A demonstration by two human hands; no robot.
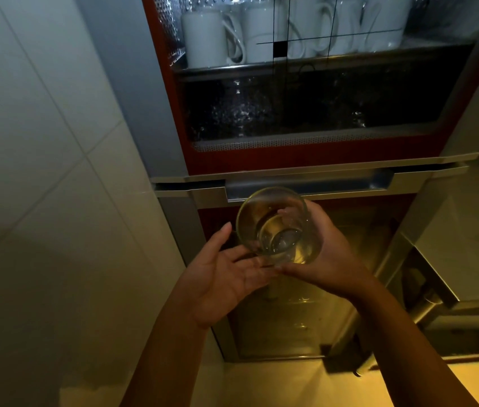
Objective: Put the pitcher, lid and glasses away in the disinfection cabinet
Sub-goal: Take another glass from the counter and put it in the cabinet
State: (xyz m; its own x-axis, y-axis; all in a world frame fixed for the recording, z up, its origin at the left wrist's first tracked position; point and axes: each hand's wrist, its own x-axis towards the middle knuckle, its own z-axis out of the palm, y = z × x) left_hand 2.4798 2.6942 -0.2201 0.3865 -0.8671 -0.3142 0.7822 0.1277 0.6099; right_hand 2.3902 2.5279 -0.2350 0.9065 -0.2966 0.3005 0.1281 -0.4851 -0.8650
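fingers [288, 214] of the right hand [329, 259] are wrapping the glass [276, 227], mouth tilting up toward the cabinet [314, 168] just above; left hand [226, 274] is lying open, palm up, touching its base, gripping nothing; shelves are sitting straight ahead

1. One camera only, worn on the person's head, looking forward and down at the disinfection cabinet [314, 160].
2. It stands close: the cabinet front fills the upper and middle frame, with the tiled wall [41, 142] to the left.
3. The wide lens bends straight edges; both forearms enter from the bottom edge.
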